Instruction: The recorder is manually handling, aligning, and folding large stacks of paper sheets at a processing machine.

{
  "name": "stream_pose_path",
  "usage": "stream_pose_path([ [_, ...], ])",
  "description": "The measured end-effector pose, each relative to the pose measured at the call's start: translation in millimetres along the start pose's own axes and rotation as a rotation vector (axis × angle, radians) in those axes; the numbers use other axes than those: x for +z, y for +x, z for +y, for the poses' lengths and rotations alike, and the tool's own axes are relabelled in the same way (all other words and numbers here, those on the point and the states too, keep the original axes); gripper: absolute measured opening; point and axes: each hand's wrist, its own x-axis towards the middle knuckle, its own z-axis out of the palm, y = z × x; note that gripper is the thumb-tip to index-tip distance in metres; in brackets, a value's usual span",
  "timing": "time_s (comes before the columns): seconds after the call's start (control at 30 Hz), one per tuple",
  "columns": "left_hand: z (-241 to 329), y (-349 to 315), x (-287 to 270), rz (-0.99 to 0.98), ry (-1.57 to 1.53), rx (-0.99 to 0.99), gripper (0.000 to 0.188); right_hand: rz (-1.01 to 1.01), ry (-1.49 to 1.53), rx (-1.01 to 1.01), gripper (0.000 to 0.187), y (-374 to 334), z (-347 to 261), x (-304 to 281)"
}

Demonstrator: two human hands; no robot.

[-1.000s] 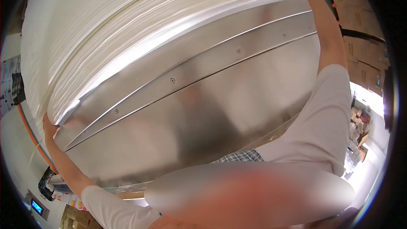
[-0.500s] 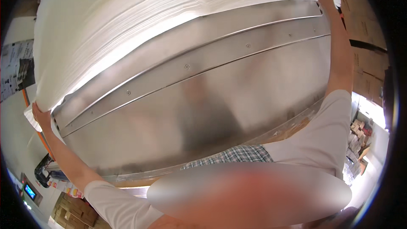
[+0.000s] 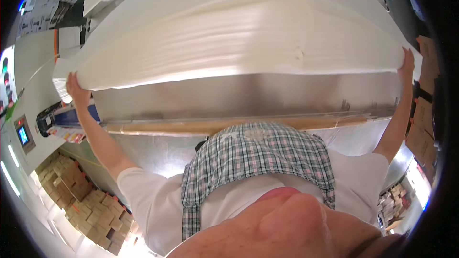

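A wide stack of thin white sheets (image 3: 239, 38) stretches across in front of me, gripped at both near corners. My left hand (image 3: 77, 90) is closed around its left end, where the layered edges hang down a little. On the right, my right hand (image 3: 406, 63) is closed on the other corner, with a flap sticking out past the fingers. Both arms are spread wide. Below the front edge of the stack shows a strip of shiny metal tabletop (image 3: 229, 98). The sheets hide the rest of the tabletop and part of my fingers.
A brown strip (image 3: 229, 127) runs along the table's near edge, close to my checked apron (image 3: 258, 155). A panel with a lit screen (image 3: 22, 134) is at left. Cardboard boxes stand at lower left (image 3: 100, 220) and at right (image 3: 423, 119).
The stack has come toward me over the metal surface and covers much more of it. Both hands still grip its ends, the right one now nearer to me. The view has also shifted.
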Motion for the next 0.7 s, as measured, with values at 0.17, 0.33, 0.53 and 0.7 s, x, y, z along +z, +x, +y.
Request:
stream_pose_path([
  [0.17, 38.8, -94.7, -4.7, -0.117, -0.037, -0.069, 0.060, -0.154, -0.009, 0.028, 0.062, -85.2, -36.7, -15.6],
  [0.33, 45.0, -167.3, 13.3, -0.274, -0.065, -0.154, 0.061, -0.206, 0.045, 0.041, 0.058, -157.9, -57.4, -11.2],
  [0.53, 29.5, -162.7, 9.8, -0.505, -0.020, -0.161, 0.068, -0.418, 0.063, 0.105, 0.055, -165.5, -74.1, -13.3],
  [0.7, 23.8, -97.4, 10.4, -0.899, 0.007, -0.160, 0.076, -0.700, 0.038, -0.010, 0.053, -116.6, -29.0, 1.7],
])
